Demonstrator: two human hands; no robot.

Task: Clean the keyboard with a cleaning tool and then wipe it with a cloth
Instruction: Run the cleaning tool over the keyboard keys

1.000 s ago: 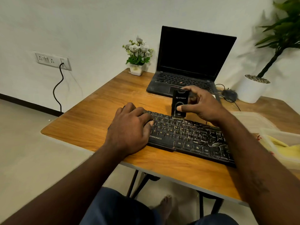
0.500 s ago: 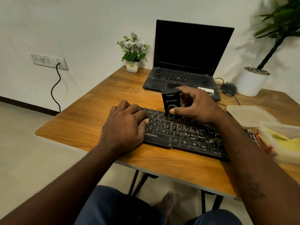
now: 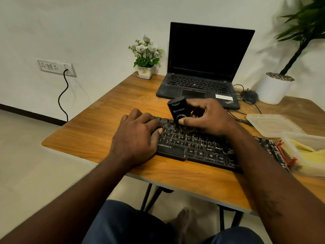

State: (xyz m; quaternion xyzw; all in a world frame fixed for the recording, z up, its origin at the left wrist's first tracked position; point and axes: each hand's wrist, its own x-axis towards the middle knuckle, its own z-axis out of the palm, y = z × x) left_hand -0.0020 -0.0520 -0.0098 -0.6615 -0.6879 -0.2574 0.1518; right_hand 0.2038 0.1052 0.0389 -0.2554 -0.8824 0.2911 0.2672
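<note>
A black keyboard [image 3: 198,147] lies near the front edge of the wooden table [image 3: 98,131]. My left hand [image 3: 135,138] rests flat on the keyboard's left end, fingers over the keys. My right hand [image 3: 207,117] grips a black cleaning tool [image 3: 177,111] that stands nearly upright, its lower end down on the upper key rows, my thumb on its front. A yellow cloth [image 3: 306,150] lies in a clear plastic container [image 3: 299,140] at the right edge.
An open black laptop [image 3: 202,67] stands behind the keyboard. A small flower pot [image 3: 146,57] sits left of it, a white plant pot [image 3: 274,87] and a black mouse [image 3: 249,95] right of it. A clear lid [image 3: 270,124] lies by the container.
My right hand has slid the cleaning tool leftward along the upper key rows, closer to my left hand. The left hand has stayed on the keyboard's left end.
</note>
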